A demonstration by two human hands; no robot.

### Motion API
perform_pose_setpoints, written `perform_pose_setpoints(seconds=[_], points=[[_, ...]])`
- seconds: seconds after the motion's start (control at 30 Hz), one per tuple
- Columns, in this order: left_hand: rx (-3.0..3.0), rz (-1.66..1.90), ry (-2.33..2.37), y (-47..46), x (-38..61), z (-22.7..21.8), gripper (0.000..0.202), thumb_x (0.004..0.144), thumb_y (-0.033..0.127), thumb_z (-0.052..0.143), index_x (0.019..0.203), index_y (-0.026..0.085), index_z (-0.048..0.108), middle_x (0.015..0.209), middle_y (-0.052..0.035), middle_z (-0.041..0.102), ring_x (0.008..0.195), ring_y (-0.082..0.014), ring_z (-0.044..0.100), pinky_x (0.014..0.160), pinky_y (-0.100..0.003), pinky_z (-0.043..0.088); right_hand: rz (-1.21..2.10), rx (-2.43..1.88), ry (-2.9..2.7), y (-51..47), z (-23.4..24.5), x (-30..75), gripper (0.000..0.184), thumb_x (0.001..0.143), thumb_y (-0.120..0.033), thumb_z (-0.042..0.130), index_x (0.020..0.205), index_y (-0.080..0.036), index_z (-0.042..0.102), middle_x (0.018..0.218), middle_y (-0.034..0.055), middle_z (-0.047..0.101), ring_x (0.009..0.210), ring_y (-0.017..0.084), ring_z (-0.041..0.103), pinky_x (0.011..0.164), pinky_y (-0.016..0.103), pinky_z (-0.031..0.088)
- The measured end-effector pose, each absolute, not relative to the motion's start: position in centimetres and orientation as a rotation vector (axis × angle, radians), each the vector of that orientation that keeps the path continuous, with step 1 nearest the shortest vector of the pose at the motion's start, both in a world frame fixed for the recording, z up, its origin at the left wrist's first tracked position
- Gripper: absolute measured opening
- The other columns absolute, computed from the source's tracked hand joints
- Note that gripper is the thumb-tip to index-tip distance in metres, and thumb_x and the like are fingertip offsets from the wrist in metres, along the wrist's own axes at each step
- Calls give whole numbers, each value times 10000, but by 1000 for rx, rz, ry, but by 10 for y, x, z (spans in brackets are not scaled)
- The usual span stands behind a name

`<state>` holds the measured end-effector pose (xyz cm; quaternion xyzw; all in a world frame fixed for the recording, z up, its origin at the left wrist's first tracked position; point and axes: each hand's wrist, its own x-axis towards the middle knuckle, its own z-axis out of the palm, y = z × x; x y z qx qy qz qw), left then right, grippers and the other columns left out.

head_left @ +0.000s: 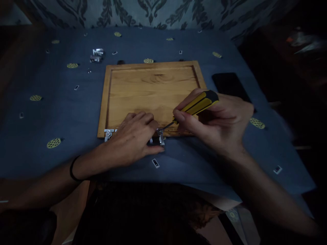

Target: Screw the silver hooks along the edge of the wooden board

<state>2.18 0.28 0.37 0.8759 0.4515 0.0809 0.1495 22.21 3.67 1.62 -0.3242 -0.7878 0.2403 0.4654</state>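
Note:
A framed wooden panel [153, 92] lies flat on the blue tablecloth. Along its near edge, my left hand [136, 137] grips a metal hinge [160, 137], the thumb below it and the fingers on the wood. My right hand [217, 119] holds a screwdriver [198, 104] by its yellow and black handle. The shaft slants down to the left, and its tip meets the hinge beside my left fingers. Another hinge [108, 133] sits at the panel's near left corner, partly covered by my left hand. Whether the tip is seated in a screw is too small to tell.
Beyond the panel's left side lie loose metal hinges [97, 55] and some small metal pieces [89, 71]. A dark phone [231, 85] rests right of the panel, partly behind my right hand. Patterned fabric [150, 13] rises behind the table. The tablecloth [84, 115] has pineapple prints.

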Motion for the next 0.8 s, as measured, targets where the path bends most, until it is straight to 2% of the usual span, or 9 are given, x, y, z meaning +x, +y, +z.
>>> perform_pose_setpoints(seconds=[0.1,0.2,0.4,0.57,0.63,0.8], points=[[2456,295,1272,5,14,16,343,913,461,777,1050,167,664,1055,-67,687,1028,-271,645,886,-390,505,567,-779,-1939,37,16,223,232,898,-191,753,721,-273,626,675,-33,647,600,159,599,548,348,441],[2424,470,1304,10,2,28,228,1003,409,652,1047,185,653,1024,-46,696,982,-234,667,845,-346,508,569,-769,-1937,38,15,223,248,868,-209,801,708,-273,623,667,-39,648,595,156,597,551,341,436],[2405,615,1392,13,-21,35,191,1013,305,532,1064,201,683,1029,-35,724,933,-209,696,838,-329,531,542,-769,-1935,39,14,223,242,900,-200,735,698,-270,621,655,-29,649,590,155,600,543,340,435],[2354,721,1496,5,-39,37,209,994,332,556,1051,207,714,993,-32,735,805,-190,683,727,-322,519,545,-764,-1938,39,15,223,254,905,-181,721,692,-273,616,651,-28,644,585,149,590,531,333,423],[2314,865,1577,1,-50,34,190,980,338,593,1010,213,733,944,-24,736,779,-187,675,700,-324,508,536,-736,-1934,40,14,222,245,891,-160,729,698,-270,625,642,-36,641,573,141,588,524,322,422],[2115,1369,1859,-1,-92,10,126,941,321,669,921,237,761,891,10,733,873,-200,694,795,-364,535,530,-715,-1938,42,13,223,235,864,-155,754,682,-267,656,633,-46,660,563,138,608,513,301,430]])
